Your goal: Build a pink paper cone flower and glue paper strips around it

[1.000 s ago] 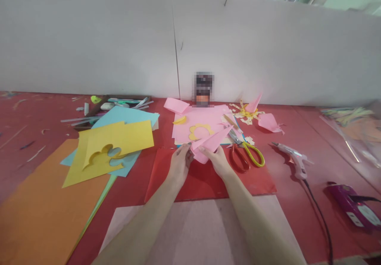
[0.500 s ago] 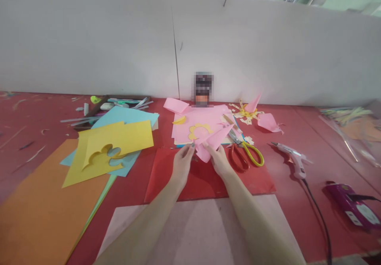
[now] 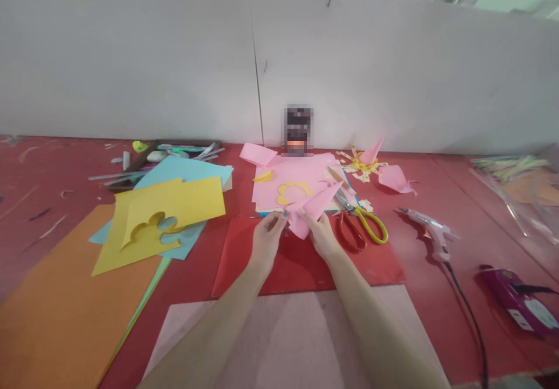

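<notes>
Between my two hands is a pink paper cone [image 3: 318,202], its tip pointing up and to the right. My right hand [image 3: 322,234] is closed on the cone's lower right side. At its left edge, my left hand [image 3: 268,234] pinches a loose flap of the same paper. Behind the cone lies a stack of pink paper [image 3: 301,170] with a yellow scalloped cutout [image 3: 283,194] on top. Scissors [image 3: 371,224] with one red and one yellow handle rest right of my right hand. Beneath my hands is a red folder-like sheet [image 3: 301,269].
A hot glue gun [image 3: 432,232] and a purple power strip [image 3: 517,301] sit on the right with a cable. Yellow paper [image 3: 196,197], blue paper [image 3: 187,170] and orange paper [image 3: 65,296] lie left. Another pink cone [image 3: 372,151] stands on a yellow piece at the back.
My left hand has shifted slightly right and up along the paper's edge, changing from a wider hold to a pinch. My right hand keeps holding the cone.
</notes>
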Tool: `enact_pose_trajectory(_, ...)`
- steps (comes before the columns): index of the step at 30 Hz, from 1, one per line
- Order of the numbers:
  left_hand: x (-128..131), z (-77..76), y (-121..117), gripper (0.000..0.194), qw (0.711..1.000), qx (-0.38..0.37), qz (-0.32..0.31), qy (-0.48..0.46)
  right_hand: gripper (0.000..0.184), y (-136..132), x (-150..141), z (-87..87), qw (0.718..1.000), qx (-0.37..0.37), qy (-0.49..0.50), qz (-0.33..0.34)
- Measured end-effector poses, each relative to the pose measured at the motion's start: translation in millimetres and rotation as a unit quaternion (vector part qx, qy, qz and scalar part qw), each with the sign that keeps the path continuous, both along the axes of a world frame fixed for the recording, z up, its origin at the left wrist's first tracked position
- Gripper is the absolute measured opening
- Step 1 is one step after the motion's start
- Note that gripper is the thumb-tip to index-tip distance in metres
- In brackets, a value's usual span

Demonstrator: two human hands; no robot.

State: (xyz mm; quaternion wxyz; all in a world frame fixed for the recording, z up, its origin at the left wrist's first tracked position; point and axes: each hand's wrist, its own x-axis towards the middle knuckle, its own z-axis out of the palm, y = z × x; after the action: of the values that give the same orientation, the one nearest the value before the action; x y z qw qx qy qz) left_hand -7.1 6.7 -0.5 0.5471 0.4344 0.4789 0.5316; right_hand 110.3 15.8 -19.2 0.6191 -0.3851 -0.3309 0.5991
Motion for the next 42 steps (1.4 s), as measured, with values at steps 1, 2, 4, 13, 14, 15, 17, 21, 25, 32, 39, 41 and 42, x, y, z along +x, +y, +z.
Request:
enact_pose_trajectory(1, 0.3, 0.4, -0.3, 0.027, 1.0, 0.002, -0.002, 0.001, 0.037, 0.1, -0.1, 0.7, 1.0, 0.003, 0.006, 0.0)
enact_pose_trajectory(2, 0.7, 0.9, -0.6, 0.025, 1.0, 0.006, -0.004, 0.004, 0.038, 0.1, -0.3, 1.6, 1.0, 0.005, 0.012, 0.0)
enact_pose_trajectory(4, 1.1, 1.9, -1.1, 0.023, 1.0, 0.011, -0.007, 0.012, 0.039, 0.0, -0.6, 3.3, 1.0, 0.005, 0.017, -0.002)
enact_pose_trajectory(13, 0.3, 2.7, -0.8, 0.028, 1.0, -0.001, -0.014, 0.026, 0.039, -0.9, -0.8, 6.8, 1.0, 0.007, 0.003, 0.0)
enact_pose_trajectory(14, 0.8, 3.2, -1.0, 0.028, 1.0, -0.001, -0.013, 0.018, 0.039, -1.0, -0.7, 7.1, 1.0, 0.01, 0.006, 0.0)
enact_pose_trajectory(15, 1.5, 4.0, -1.3, 0.029, 1.0, -0.001, -0.012, 0.006, 0.039, -1.2, -0.8, 7.6, 1.0, 0.012, 0.007, -0.001)
enact_pose_trajectory(17, 3.4, 6.1, -2.2, 0.029, 1.0, -0.002, -0.004, -0.02, 0.04, -1.6, -0.8, 8.8, 1.0, 0.009, 0.005, -0.003)
enact_pose_trajectory(21, 6.1, 9.6, -4.1, 0.03, 1.0, -0.007, -0.009, -0.024, 0.041, -3.0, -0.8, 13.1, 1.0, -0.006, 0.002, -0.005)
enact_pose_trajectory(25, 5.8, 9.5, -4.4, 0.03, 1.0, -0.006, -0.027, 0.003, 0.041, -4.0, -0.6, 16.1, 1.0, -0.003, 0.005, -0.007)
enact_pose_trajectory(32, 3.9, 10.2, -3.5, 0.03, 0.999, -0.022, -0.041, 0.002, 0.041, -1.9, -0.5, 10.0, 1.0, -0.005, 0.003, -0.009)
enact_pose_trajectory(39, -1.3, -2.9, 1.2, 0.028, 0.998, -0.028, -0.032, -0.038, 0.043, -3.0, 1.6, 10.4, 1.0, 0.013, -0.005, 0.012)
enact_pose_trajectory(41, -1.3, -5.4, 1.3, 0.028, 0.996, -0.035, -0.017, -0.078, 0.043, -3.2, 1.9, 11.3, 1.0, 0.007, -0.008, 0.016)
enact_pose_trajectory(42, -0.9, -5.9, 1.0, 0.03, 0.994, -0.039, -0.013, -0.097, 0.043, -3.1, 1.8, 11.4, 1.0, 0.003, -0.007, 0.014)
